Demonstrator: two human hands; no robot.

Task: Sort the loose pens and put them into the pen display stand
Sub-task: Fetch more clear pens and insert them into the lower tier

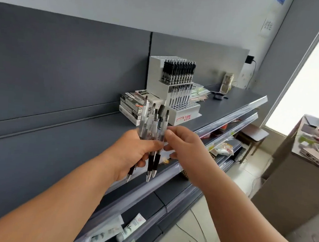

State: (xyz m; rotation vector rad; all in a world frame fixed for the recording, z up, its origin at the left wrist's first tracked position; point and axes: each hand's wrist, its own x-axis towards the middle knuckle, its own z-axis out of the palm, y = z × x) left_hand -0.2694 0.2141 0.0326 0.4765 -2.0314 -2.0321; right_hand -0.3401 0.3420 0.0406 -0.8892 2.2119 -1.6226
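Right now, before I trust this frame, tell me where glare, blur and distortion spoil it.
Head view: the window is blown out white; the counter items under it are smeared; the wide-angle lens slants the shelf edge and stretches the forearms; the pens in the left hand and the pen display stand are evenly lit and fairly sharp.

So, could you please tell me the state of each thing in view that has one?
loose pens: bunched, tips down, gripped in the left hand.
right hand: pinching the rightmost pen of the bunch.
pen display stand: upright on the shelf; upper tiers hold pens, lowest tier's holes empty.
pen boxes: stacked beside the stand.
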